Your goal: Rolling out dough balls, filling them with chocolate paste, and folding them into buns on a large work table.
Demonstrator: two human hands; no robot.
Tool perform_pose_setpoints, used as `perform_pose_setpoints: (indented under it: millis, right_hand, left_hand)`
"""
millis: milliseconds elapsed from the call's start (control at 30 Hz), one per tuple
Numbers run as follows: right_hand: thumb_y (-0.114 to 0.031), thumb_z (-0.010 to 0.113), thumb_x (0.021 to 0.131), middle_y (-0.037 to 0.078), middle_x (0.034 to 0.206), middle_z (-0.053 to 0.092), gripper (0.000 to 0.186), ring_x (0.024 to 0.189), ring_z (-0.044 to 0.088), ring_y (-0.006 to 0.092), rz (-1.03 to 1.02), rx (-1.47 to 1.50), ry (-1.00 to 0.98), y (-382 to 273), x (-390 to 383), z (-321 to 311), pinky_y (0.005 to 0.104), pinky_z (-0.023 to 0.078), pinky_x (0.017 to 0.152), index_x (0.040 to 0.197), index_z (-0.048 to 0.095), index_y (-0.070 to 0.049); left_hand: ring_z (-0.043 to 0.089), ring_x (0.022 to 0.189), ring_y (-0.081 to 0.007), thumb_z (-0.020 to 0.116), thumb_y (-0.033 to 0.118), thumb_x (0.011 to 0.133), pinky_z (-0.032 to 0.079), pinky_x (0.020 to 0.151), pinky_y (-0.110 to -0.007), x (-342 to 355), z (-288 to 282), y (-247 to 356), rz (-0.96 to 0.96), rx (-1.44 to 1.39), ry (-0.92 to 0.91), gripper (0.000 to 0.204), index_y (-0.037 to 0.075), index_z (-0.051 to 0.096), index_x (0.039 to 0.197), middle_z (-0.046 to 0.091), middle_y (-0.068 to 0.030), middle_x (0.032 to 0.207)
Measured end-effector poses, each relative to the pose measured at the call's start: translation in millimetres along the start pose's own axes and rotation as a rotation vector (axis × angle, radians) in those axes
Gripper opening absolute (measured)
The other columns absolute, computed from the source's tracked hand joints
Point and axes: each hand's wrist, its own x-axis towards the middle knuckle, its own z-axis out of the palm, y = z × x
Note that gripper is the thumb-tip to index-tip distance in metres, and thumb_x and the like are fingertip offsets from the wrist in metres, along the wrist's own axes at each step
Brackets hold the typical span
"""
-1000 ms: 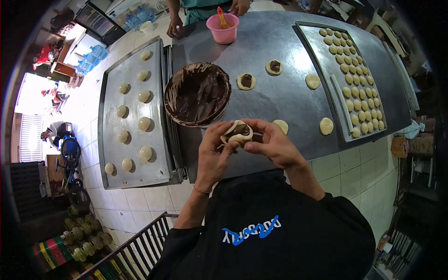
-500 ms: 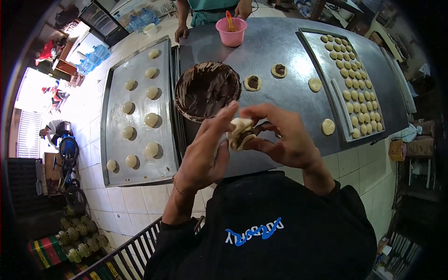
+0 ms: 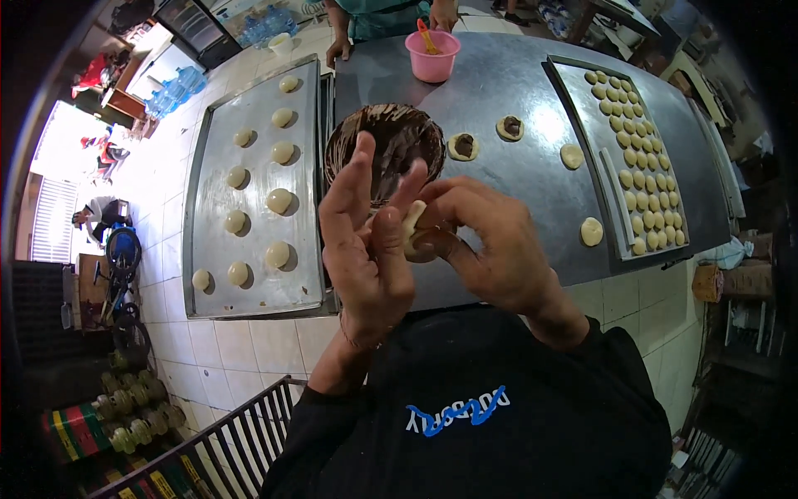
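Near the table's front edge, a piece of pale dough point(image 3: 412, 231) is pinched between the thumb and fingers of my right hand point(image 3: 499, 241). My left hand point(image 3: 362, 237) is raised beside it, fingers stretched and apart, with the thumb close against the dough. Any filling inside is hidden by my fingers. Just beyond my left hand stands a round bowl point(image 3: 428, 137) smeared with dark chocolate paste. To its right lie two flattened dough discs topped with chocolate, one nearer the bowl point(image 3: 463, 147) and one farther off point(image 3: 510, 127). Two plain discs point(image 3: 572, 156) point(image 3: 591, 232) rest farther right.
On the left, a metal tray point(image 3: 218, 287) carries several smooth dough balls. Another tray point(image 3: 573, 75) at the right holds rows of small dough pieces. A pink bucket point(image 3: 432, 62) with an orange-handled brush stands at the far edge, near another person's hand point(image 3: 445, 14).
My left hand has opened, its fingers now stretched upward instead of curled around the dough. My right hand keeps its pinch, and the chocolate inside the dough no longer shows.
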Motion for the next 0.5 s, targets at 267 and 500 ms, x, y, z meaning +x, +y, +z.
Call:
perform_pose_setpoints:
  millis: [267,500]
  right_hand:
    - [0.002,0.064,0.084,0.012,0.099,0.063,0.016,0.089,0.062,0.0138,0.279,0.265,-0.045,17,-7,-3,0.0251,0.052,0.075,0.100,0.064,0.001]
    - [-0.001,0.065,0.084,0.012,0.096,0.062,0.014,0.077,0.064,0.0163,0.307,0.501,0.095,31,0,-2,0.0285,0.053,0.069,0.098,0.065,0.001]
  left_hand:
    - [0.050,0.119,-0.0199,0.064,0.007,0.087,0.040,0.100,-0.034,-25,-12,-18,-0.432,-0.350,0.058,0.039,-0.002,0.046,0.121,0.048,-0.0145,0.129]
    - [0.051,0.115,-0.0178,0.055,0.012,0.094,0.043,0.096,-0.029,-22,11,-20,-0.341,-0.456,0.076,0.037,-0.001,0.044,0.126,0.049,-0.0154,0.131]
